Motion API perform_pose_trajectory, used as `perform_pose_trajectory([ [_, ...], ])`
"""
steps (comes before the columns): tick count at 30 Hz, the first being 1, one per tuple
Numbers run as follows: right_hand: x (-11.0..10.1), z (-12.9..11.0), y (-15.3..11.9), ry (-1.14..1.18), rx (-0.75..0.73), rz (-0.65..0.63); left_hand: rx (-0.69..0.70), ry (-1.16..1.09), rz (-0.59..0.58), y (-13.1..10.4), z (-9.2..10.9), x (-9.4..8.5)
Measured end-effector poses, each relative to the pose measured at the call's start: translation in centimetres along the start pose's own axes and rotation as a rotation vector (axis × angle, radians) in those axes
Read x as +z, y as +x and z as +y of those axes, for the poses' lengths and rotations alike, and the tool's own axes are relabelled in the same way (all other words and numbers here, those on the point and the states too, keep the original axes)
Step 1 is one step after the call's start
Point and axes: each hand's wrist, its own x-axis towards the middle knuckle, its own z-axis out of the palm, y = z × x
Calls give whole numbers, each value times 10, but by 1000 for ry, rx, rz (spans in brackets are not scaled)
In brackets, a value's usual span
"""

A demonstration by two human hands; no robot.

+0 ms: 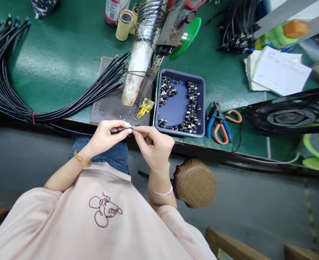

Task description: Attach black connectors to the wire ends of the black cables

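My left hand (107,134) and my right hand (154,142) meet at the table's front edge, fingertips pinched close together. Between them is a tiny thin dark piece (135,126), too small to name. Something white (128,125) shows at my left fingertips; I cannot tell whether it is held or worn. Just beyond, yellow clips (144,108) lie on a dark board (107,108) sprinkled with small bits. To the right, a blue-grey tray (204,104) holds many small black connectors with metal ends (193,108). A bundle of black cables (67,108) reaches the board from the left.
A white wrapped tube (137,61) slants down over the board beside a metal fixture (173,32). Pliers (219,122) lie right of the tray, with a black fan-like frame (284,115) farther right. Papers (280,70) lie behind it. Below stands a stool (196,182).
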Motion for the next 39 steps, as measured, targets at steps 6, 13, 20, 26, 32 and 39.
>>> perform_pose_trajectory([
  [6, 8, 5, -5, -89, -28, 141, -4, 11, -13, 2, 2, 1],
  [13, 3, 3, -1, 348, 210, 532, -91, -101, 26, 8, 0, 1],
  [20, 7, 9, -11, 243, 197, 293, -95, -83, 7, 10, -4, -1],
  [26, 9, 5, -5, 109, -58, 142, -35, -24, -4, 9, -7, -2],
  [32, 7, 7, -2, 100, -124, 98, -32, 61, -27, 7, -3, -3],
  [39, 9, 11, -7, 55, -136, 88, -107, -14, -29, 6, -2, -6],
])
